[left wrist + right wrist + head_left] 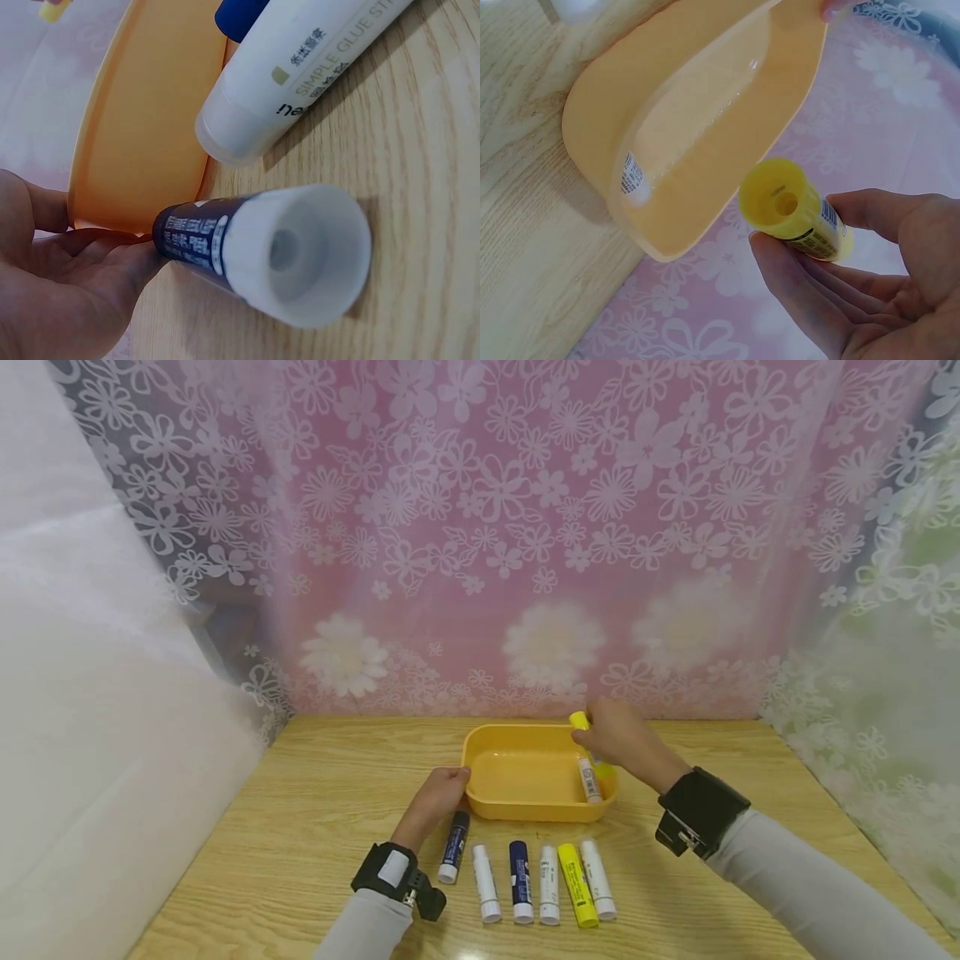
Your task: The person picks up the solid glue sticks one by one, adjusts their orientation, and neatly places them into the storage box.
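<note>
My right hand (621, 739) holds a yellow glue stick (815, 232) between thumb and fingers, over the right end of a yellow-orange plastic basin (525, 811). In the right wrist view the stick's hollow base faces the camera. Inside the basin, at its right end, lies a white glue stick (589, 781). At the basin's left end my left hand (438, 795) pinches the rim, thumb on one side and fingers on the other. A dark blue glue stick with a white base (289, 255) lies on the table right by the left hand's fingers.
In front of the basin several more glue sticks lie in a row: a white one (486, 883), a dark blue one (521, 881), another white one (549, 885), a yellow one (577, 885) and a white one (597, 878). A flowered curtain (525, 568) hangs behind the wooden table (300, 827).
</note>
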{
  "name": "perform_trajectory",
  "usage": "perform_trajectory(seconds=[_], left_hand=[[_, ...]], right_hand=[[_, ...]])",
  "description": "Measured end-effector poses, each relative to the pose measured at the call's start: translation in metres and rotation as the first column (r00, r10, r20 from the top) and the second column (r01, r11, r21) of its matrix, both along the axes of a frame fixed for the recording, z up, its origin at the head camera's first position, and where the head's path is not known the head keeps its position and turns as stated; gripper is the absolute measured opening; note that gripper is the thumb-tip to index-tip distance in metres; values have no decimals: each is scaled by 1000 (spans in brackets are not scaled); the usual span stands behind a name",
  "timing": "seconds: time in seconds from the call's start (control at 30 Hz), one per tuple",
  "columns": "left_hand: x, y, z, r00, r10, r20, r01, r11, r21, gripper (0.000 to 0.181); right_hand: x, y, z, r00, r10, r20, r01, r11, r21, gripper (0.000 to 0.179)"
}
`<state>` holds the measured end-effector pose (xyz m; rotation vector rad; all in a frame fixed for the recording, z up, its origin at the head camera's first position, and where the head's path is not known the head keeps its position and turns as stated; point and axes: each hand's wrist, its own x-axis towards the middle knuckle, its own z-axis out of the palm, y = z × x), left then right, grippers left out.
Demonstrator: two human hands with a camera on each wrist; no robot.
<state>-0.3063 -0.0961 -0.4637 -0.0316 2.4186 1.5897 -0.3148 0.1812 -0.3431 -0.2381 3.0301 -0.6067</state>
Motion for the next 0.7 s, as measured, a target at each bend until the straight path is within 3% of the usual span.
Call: perform_trajectory(seconds=[0.37, 0.7], left_hand=[[-1, 2, 0, 1000, 10, 11, -10, 1000, -1, 46], [-1, 1, 1, 1000, 13, 13, -13, 1000, 0, 44]], right_hand=[[-20, -2, -7, 996, -59, 67, 60, 998, -16, 24], [-33, -5, -27, 988, -104, 116, 111, 992, -63, 23]])
